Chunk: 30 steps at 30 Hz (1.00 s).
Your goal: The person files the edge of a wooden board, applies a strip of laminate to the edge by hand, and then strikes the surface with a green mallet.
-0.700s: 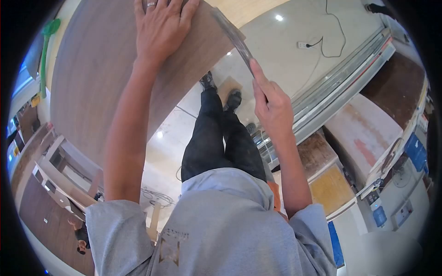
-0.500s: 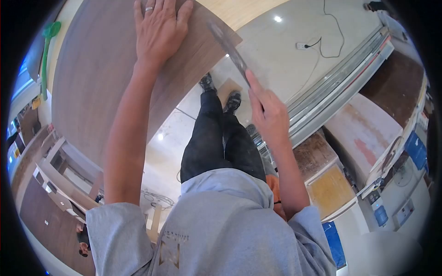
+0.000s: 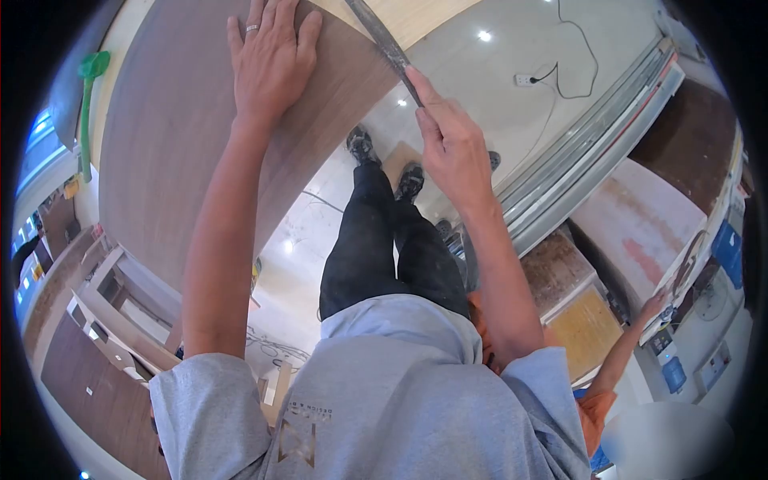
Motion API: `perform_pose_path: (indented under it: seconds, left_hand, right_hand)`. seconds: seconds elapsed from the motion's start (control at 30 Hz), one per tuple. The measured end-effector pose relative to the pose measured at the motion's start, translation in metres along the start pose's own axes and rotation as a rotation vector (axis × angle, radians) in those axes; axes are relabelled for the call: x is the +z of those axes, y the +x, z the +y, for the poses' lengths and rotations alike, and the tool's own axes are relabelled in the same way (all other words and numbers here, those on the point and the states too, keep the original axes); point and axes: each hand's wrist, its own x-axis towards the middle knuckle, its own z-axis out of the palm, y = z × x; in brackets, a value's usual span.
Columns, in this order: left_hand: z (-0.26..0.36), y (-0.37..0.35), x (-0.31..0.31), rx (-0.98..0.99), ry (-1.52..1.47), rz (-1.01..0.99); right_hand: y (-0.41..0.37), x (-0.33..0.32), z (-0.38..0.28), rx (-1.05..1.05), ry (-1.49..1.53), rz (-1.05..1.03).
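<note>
My left hand (image 3: 274,68) lies flat on a brown wood-grain board (image 3: 184,152), fingers spread, a ring on one finger. The fingertips reach the top of the view. In my right hand (image 3: 454,142) is a long, narrow, dark file (image 3: 384,44), gripped at its near end with the index finger stretched along it. The file slants up and left past the board's right edge, and its far end runs to the top of the view.
A green long-handled tool (image 3: 86,120) lies left of the board. On the floor are a power strip (image 3: 525,80) with a cord and long metal profiles (image 3: 584,152). At lower right, another person's arm (image 3: 620,356) reaches toward the stacked boards. Wooden frames (image 3: 132,292) stand at left.
My right hand has pushed the file up and away along the board's edge. My left hand stays on the board. A person in orange has come into view at lower right.
</note>
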Motion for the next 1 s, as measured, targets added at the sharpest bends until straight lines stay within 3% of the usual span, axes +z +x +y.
perform_pose_path:
  seconds: [0.37, 0.6, 0.8, 1.0]
  left_hand:
    - [0.003, 0.000, 0.000, 0.002, -0.013, 0.026]
    - [0.000, 0.000, 0.002, 0.022, -0.001, 0.038]
    - [-0.001, 0.001, 0.001, 0.015, -0.010, 0.036]
    - [-0.004, 0.000, 0.002, 0.035, 0.011, 0.039]
  right_hand:
    - [-0.060, -0.015, -0.013, 0.119, -0.218, -0.091]
    - [-0.003, 0.002, -0.016, 0.058, -0.289, -0.075]
    - [-0.055, -0.018, -0.017, 0.139, -0.284, -0.147]
    - [0.013, 0.005, -0.009, 0.065, -0.226, -0.042]
